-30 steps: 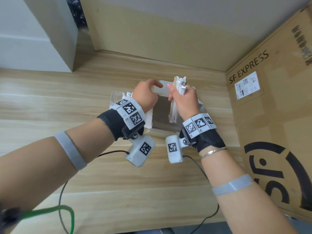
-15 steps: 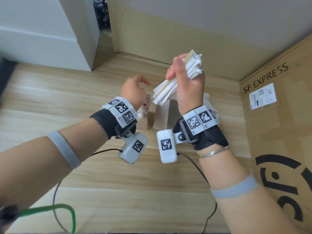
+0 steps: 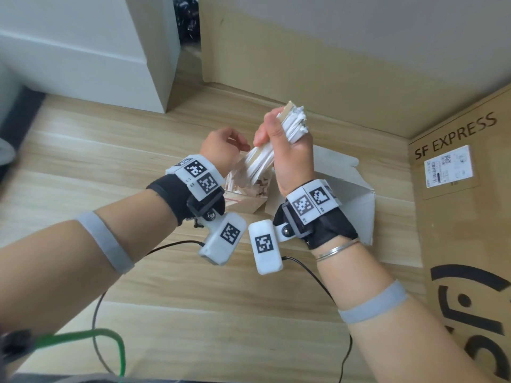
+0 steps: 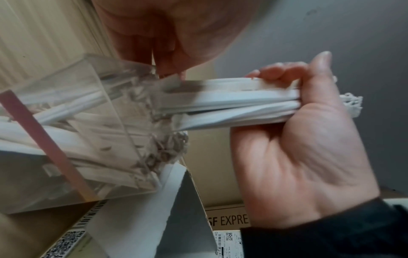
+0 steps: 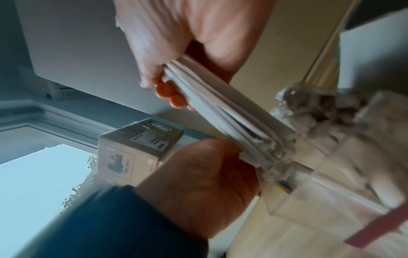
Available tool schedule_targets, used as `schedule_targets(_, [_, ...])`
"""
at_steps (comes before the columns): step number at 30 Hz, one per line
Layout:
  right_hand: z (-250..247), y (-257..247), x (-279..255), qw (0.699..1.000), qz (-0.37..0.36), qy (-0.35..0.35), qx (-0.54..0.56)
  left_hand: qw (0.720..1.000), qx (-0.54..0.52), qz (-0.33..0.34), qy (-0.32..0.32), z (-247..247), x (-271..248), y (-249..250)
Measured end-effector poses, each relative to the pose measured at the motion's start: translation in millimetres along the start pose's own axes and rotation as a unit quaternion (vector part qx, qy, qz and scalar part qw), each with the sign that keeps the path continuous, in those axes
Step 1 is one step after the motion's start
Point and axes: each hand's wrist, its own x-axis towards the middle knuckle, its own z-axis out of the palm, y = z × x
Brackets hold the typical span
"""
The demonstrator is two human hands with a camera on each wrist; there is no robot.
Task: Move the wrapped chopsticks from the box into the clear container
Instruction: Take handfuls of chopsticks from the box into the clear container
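Your right hand is gripping the white paper-wrapped chopstick bundle, slanting its lower end into the clear plastic container; your left hand is pinching that end at the rim.

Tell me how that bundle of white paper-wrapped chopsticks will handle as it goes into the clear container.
The bundle of white paper-wrapped chopsticks probably stays stiff: it juts straight from the right hand. Loose smooth sleeves may slide and fan out. The already stuffed clear plastic container may resist them.
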Motion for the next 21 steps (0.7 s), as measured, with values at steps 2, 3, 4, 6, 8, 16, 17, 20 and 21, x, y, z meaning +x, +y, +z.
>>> schedule_targets(2, [2,9,-1,1.000,0.015,-0.007,-0.017,1.000,0.001,0.002,0.001,0,0,0])
schedule_targets(3, [2,13,-2,0.999,0.026,-0.012,-0.030,1.000,0.000,0.001,0.002,0,0,-1])
schedule_targets(4, [1,16,-3,0.998,0.041,-0.017,-0.048,1.000,-0.002,0.000,0.003,0,1,-1])
schedule_targets(6, [-1,24,-4,0.992,0.077,-0.028,-0.092,1.000,-0.003,-0.009,0.002,-1,1,-1])
schedule_targets(8, [-4,27,-5,0.983,0.082,-0.040,-0.156,1.000,-0.006,-0.019,-0.001,-2,2,-1])
schedule_targets(16, [-17,26,-2,0.922,0.183,-0.136,-0.312,0.998,-0.038,-0.046,-0.002,-1,1,1])
schedule_targets(17, [-17,27,-2,0.917,0.185,-0.143,-0.323,0.998,-0.038,-0.044,-0.002,-1,1,1])
schedule_targets(20, [-16,29,0,0.909,0.103,-0.143,-0.377,0.999,-0.021,-0.031,-0.002,-2,-1,3])
schedule_targets(21, [-17,28,2,0.915,0.075,-0.134,-0.373,1.000,-0.011,-0.025,-0.003,-2,-1,3])
